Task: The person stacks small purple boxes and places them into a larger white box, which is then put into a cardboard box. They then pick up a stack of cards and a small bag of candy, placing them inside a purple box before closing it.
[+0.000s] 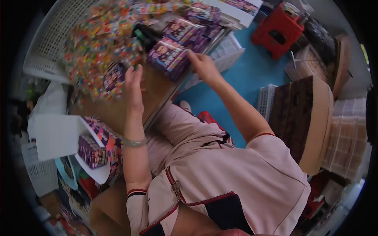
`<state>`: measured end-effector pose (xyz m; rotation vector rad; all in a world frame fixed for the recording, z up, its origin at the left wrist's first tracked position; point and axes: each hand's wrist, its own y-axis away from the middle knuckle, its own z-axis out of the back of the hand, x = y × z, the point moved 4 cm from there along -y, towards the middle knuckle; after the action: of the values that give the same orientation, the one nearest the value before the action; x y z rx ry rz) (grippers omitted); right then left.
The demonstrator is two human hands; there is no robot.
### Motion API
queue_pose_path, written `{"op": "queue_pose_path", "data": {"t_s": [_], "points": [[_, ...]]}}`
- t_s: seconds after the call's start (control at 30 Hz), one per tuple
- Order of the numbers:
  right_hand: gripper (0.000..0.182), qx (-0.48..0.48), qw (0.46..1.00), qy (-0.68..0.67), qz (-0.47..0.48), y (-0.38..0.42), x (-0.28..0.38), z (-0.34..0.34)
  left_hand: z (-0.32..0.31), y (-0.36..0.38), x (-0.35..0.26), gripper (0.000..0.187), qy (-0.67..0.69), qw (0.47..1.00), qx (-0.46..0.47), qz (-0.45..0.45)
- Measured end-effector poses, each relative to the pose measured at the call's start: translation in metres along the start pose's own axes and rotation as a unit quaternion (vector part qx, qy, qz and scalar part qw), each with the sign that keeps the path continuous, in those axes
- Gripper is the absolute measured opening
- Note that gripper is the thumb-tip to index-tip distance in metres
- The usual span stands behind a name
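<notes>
Head view, looking down over the person's torso. The bench (pixel 118 110), a brown board, runs from lower left toward upper centre; its right edge passes just left of the person's lap, and beyond that edge lies open blue floor (pixel 244 78). A white basket (pixel 51 43) stands at the bench's far left corner, its rim partly under a spread heap of coloured packets (pixel 98 39) that covers much of the far bench. A row of purple boxes (pixel 185 33) lies along the far right edge, the nearest box (pixel 167 57) jutting toward the bare wood. White sheets (pixel 55 133) overhang the near left edge, with a small purple carton (pixel 91 151) on them. A red stool (pixel 277 29) stands well apart on the floor. The right hand (pixel 202 65) rests on the nearest box's right end, fingers curled against it; whether the grip is closed on it cannot be told. The left hand (pixel 134 84) is raised with fingers extended, grip open, touching a small purple pack (pixel 114 76) at the heap's edge.
</notes>
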<state>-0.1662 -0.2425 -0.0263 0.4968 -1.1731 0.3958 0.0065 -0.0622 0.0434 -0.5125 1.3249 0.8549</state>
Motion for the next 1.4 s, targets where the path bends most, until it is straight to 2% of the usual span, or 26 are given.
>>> {"op": "queue_pose_path", "data": {"t_s": [0.03, 0.1, 0.13, 0.2, 0.27, 0.33, 0.37, 0.43, 0.5, 0.53, 0.6, 0.67, 0.7, 0.73, 0.77, 0.87, 0.9, 0.97, 1.0, 1.03, 1.1, 1.17, 1.27, 1.33, 1.37, 1.4], "points": [[0.074, 0.025, 0.999, 0.025, -0.011, -0.007, -0.002, -0.006, -0.024, -0.014, 0.007, 0.051, 0.028, 0.996, 0.008, 0.081], [0.082, 0.042, 0.996, 0.075, -0.015, -0.006, 0.009, -0.008, -0.047, -0.058, 0.042, 0.052, 0.107, 0.991, 0.081, 0.014], [0.08, 0.044, 0.994, 0.096, -0.029, 0.0, 0.019, -0.004, -0.056, -0.051, 0.031, 0.067, 0.068, 0.994, 0.086, 0.006], [0.079, 0.052, 0.99, 0.116, -0.054, 0.0, 0.021, -0.005, -0.057, -0.049, 0.036, 0.063, 0.06, 0.995, 0.075, 0.017], [0.076, 0.097, 0.991, 0.085, -0.029, -0.009, 0.015, -0.013, -0.062, -0.041, 0.04, 0.06, 0.09, 0.993, 0.06, 0.043], [0.073, 0.118, 0.99, 0.059, -0.046, -0.005, 0.017, -0.01, -0.061, -0.033, 0.038, 0.057, 0.072, 0.997, 0.026, 0.024], [0.069, 0.121, 0.991, 0.038, -0.035, -0.005, 0.017, -0.011, -0.059, -0.036, 0.042, 0.057, 0.072, 0.997, 0.02, 0.024], [0.066, 0.132, 0.991, 0.019, -0.019, 0.002, 0.02, -0.011, -0.062, -0.041, 0.049, 0.054, 0.154, 0.982, 0.103, 0.036], [0.072, 0.078, 0.993, 0.023, 0.089, 0.019, 0.037, -0.006, -0.066, -0.028, 0.04, 0.047, 0.259, 0.956, 0.125, 0.059], [0.076, 0.065, 0.993, 0.031, 0.095, 0.028, 0.042, -0.006, -0.07, -0.01, 0.024, 0.047, 0.309, 0.937, 0.13, 0.1], [0.079, 0.048, 0.992, 0.017, 0.119, 0.033, 0.039, -0.007, -0.069, -0.014, 0.045, 0.048, 0.337, 0.931, 0.126, 0.064], [0.078, 0.046, 0.992, 0.011, 0.121, 0.024, 0.024, -0.013, -0.07, -0.007, 0.032, 0.05, 0.244, 0.963, 0.111, -0.016], [0.077, 0.047, 0.993, 0.026, 0.107, 0.018, 0.023, -0.011, -0.071, -0.011, 0.029, 0.051, 0.233, 0.964, 0.126, -0.015], [0.073, 0.125, 0.988, 0.029, 0.09, 0.009, 0.028, -0.009, -0.071, -0.015, 0.027, 0.052, 0.22, 0.965, 0.143, -0.011], [0.073, 0.129, 0.986, 0.028, 0.099, 0.008, 0.032, -0.008, -0.07, -0.018, 0.025, 0.054, 0.213, 0.965, 0.152, 0.017], [0.073, 0.122, 0.979, 0.143, 0.082, -0.004, 0.031, -0.007, -0.068, -0.03, 0.046, 0.056, 0.202, 0.974, 0.095, 0.023], [0.073, 0.121, 0.978, 0.144, 0.091, -0.002, 0.039, -0.004, -0.071, -0.024, 0.041, 0.056, 0.239, 0.966, 0.099, 0.012], [0.074, 0.117, 0.993, 0.025, 0.021, 0.005, 0.047, 0.002, -0.073, -0.012, 0.034, 0.055, 0.246, 0.964, 0.095, 0.023], [0.074, 0.106, 0.994, 0.014, 0.003, -0.004, 0.034, -0.002, -0.075, -0.009, 0.033, 0.053, 0.258, 0.96, 0.101, 0.023], [0.074, 0.109, 0.994, 0.014, 0.005, -0.005, 0.028, -0.008, -0.075, -0.01, 0.035, 0.053, 0.259, 0.961, 0.097, 0.021], [0.068, 0.098, 0.991, -0.083, 0.042, -0.002, 0.026, -0.015, -0.076, -0.011, 0.038, 0.052, 0.274, 0.956, 0.103, 0.005], [0.071, 0.114, 0.989, -0.087, 0.032, -0.002, 0.028, -0.015, -0.072, -0.009, 0.039, 0.05, 0.283, 0.953, 0.109, 0.019], [0.079, 0.157, 0.981, -0.113, 0.027, 0.009, 0.04, -0.008, -0.067, 0.002, 0.038, 0.062, 0.287, 0.947, 0.139, 0.045], [0.093, 0.194, 0.974, -0.103, 0.046, 0.025, 0.067, -0.005, -0.058, 0.013, 0.029, 0.081, 0.324, 0.94, 0.107, -0.01], [0.093, 0.202, 0.973, -0.099, 0.045, 0.033, 0.071, -0.01, -0.049, 0.028, 0.02, 0.103, 0.342, 0.933, 0.113, -0.024], [0.098, 0.201, 0.968, -0.095, 0.116, 0.042, 0.077, -0.015, -0.039, 0.035, 0.014, 0.103, 0.344, 0.933, 0.104, -0.022]]}}
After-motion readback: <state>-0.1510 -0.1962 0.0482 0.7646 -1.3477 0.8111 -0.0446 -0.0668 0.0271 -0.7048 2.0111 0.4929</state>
